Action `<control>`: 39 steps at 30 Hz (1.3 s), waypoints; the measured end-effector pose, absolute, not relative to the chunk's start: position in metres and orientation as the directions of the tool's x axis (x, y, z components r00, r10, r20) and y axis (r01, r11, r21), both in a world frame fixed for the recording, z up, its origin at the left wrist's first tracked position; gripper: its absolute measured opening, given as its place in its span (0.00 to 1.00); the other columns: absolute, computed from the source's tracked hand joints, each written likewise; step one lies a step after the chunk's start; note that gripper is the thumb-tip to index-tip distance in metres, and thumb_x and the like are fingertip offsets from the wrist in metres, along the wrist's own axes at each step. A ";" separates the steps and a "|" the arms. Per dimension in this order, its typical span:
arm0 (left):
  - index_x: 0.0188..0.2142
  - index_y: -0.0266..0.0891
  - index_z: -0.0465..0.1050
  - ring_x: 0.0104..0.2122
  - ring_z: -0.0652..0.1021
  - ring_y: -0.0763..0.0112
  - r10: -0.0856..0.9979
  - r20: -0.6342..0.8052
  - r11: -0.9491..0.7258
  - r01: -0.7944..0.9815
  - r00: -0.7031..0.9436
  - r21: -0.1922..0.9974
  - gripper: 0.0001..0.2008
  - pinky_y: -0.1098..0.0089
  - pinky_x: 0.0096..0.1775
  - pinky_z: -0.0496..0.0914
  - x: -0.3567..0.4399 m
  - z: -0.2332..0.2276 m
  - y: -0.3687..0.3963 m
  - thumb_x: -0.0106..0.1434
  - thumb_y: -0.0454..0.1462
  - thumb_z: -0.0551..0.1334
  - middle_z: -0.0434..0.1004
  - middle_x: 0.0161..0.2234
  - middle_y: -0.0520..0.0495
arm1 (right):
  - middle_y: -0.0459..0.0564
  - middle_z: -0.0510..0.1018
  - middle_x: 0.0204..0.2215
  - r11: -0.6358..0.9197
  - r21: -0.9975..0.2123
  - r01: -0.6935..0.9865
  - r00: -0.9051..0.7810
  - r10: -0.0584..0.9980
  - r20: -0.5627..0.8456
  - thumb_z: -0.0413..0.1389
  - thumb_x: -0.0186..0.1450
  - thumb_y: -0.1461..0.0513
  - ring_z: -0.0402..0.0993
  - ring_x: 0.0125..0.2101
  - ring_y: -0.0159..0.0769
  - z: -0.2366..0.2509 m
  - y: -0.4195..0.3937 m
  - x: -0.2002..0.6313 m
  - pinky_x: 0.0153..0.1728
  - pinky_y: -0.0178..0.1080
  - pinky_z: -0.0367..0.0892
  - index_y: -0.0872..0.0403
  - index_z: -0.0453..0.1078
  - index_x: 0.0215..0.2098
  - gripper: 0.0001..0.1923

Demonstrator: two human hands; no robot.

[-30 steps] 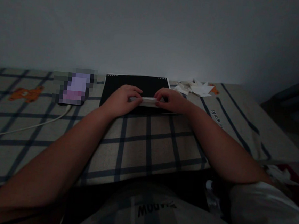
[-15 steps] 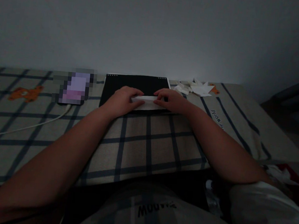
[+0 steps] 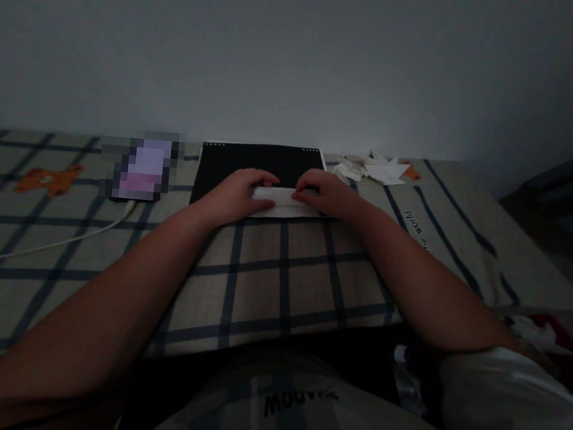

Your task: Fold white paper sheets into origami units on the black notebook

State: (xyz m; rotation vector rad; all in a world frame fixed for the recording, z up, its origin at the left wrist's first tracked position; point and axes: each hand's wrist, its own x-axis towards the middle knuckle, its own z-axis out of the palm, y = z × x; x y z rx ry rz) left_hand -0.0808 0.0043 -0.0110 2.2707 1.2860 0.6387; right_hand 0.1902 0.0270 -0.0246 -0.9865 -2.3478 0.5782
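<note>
Nearest the camera lay a pale garment with dark lettering (image 3: 300, 400), and beyond it both forearms stretched out over a plaid checked cushion (image 3: 271, 274). At the far edge of that cushion the left hand (image 3: 235, 194) and the right hand (image 3: 326, 193) rested close together, fingers pressed flat on a white folded paper (image 3: 285, 203) that lay on a black spiral-bound pad (image 3: 258, 162). Neither hand was closed around the paper; they pinned it down from either end. Judging from its narrow, flattened shape, the sheet was already folded at least once, with creasing in hand and further folds probably left. Behind the pad's right corner sat a heap of white paper pieces (image 3: 373, 169), seemingly finished or discarded. To the left a white cable (image 3: 63, 239) ran toward a blurred-out object (image 3: 143, 165). The dim light hid the paper's crease lines and the fingertips' exact grip.
</note>
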 end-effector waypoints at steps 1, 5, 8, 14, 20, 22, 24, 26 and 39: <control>0.59 0.41 0.82 0.50 0.81 0.56 0.875 0.176 -0.457 0.653 0.451 0.604 0.27 0.57 0.57 0.75 -0.081 -0.010 0.004 0.61 0.45 0.72 0.85 0.54 0.43 | 0.54 0.85 0.43 0.635 -0.565 0.526 -0.589 0.752 0.297 0.64 0.71 0.53 0.78 0.45 0.45 -0.024 0.027 0.190 0.51 0.47 0.70 0.50 0.79 0.36 0.10; 0.59 0.40 0.82 0.47 0.81 0.59 0.880 0.193 -0.444 0.605 0.435 0.661 0.26 0.59 0.54 0.76 -0.081 -0.008 0.001 0.62 0.42 0.71 0.84 0.52 0.43 | 0.53 0.86 0.41 0.598 -0.566 0.568 -0.552 0.787 0.277 0.63 0.71 0.54 0.78 0.42 0.44 -0.022 0.025 0.189 0.48 0.46 0.70 0.51 0.80 0.38 0.10; 0.60 0.40 0.82 0.45 0.81 0.61 0.881 0.201 -0.440 0.586 0.428 0.680 0.26 0.60 0.51 0.76 -0.082 -0.009 0.002 0.63 0.42 0.70 0.84 0.50 0.44 | 0.52 0.86 0.39 0.588 -0.552 0.591 -0.531 0.799 0.282 0.64 0.71 0.54 0.77 0.39 0.42 -0.021 0.025 0.189 0.45 0.45 0.69 0.51 0.80 0.39 0.09; 0.57 0.42 0.85 0.41 0.81 0.63 0.888 0.200 -0.435 0.616 0.413 0.657 0.23 0.63 0.45 0.75 -0.081 -0.014 0.005 0.67 0.49 0.70 0.86 0.45 0.44 | 0.52 0.86 0.38 0.613 -0.561 0.556 -0.516 0.784 0.345 0.65 0.70 0.54 0.77 0.38 0.42 -0.021 0.024 0.186 0.45 0.45 0.70 0.51 0.81 0.37 0.09; 0.51 0.43 0.87 0.44 0.84 0.60 0.863 0.176 -0.460 0.596 0.473 0.658 0.20 0.63 0.48 0.77 -0.079 -0.012 0.001 0.70 0.52 0.67 0.89 0.46 0.44 | 0.51 0.86 0.38 0.623 -0.570 0.535 -0.515 0.776 0.364 0.65 0.70 0.54 0.78 0.39 0.43 -0.020 0.019 0.182 0.46 0.46 0.70 0.50 0.81 0.37 0.09; 0.51 0.43 0.88 0.43 0.84 0.61 0.868 0.152 -0.440 0.590 0.473 0.677 0.20 0.63 0.47 0.77 -0.079 -0.011 0.001 0.70 0.52 0.67 0.89 0.43 0.45 | 0.51 0.86 0.39 0.620 -0.584 0.524 -0.512 0.777 0.365 0.66 0.70 0.53 0.79 0.40 0.44 -0.021 0.019 0.182 0.46 0.46 0.71 0.50 0.82 0.39 0.09; 0.50 0.43 0.88 0.41 0.83 0.62 0.877 0.148 -0.423 0.588 0.457 0.690 0.21 0.64 0.45 0.77 -0.080 -0.010 0.001 0.69 0.53 0.68 0.89 0.41 0.46 | 0.52 0.86 0.40 0.601 -0.615 0.510 -0.482 0.792 0.374 0.66 0.69 0.53 0.78 0.40 0.43 -0.023 0.021 0.183 0.45 0.46 0.71 0.50 0.82 0.42 0.10; 0.50 0.42 0.88 0.38 0.82 0.63 0.894 0.157 -0.399 0.583 0.420 0.708 0.22 0.65 0.42 0.76 -0.082 -0.009 0.002 0.69 0.54 0.68 0.87 0.38 0.46 | 0.52 0.85 0.41 0.556 -0.662 0.502 -0.422 0.826 0.374 0.67 0.69 0.52 0.77 0.39 0.42 -0.025 0.025 0.185 0.43 0.45 0.72 0.51 0.82 0.48 0.14; 0.50 0.42 0.84 0.38 0.85 0.61 0.899 0.012 -0.229 0.448 0.437 0.864 0.20 0.64 0.38 0.78 -0.077 -0.002 -0.005 0.64 0.50 0.72 0.88 0.40 0.44 | 0.52 0.85 0.39 0.290 -0.905 0.311 -0.270 0.940 0.208 0.66 0.67 0.47 0.80 0.39 0.44 -0.023 0.028 0.185 0.40 0.46 0.75 0.51 0.79 0.43 0.17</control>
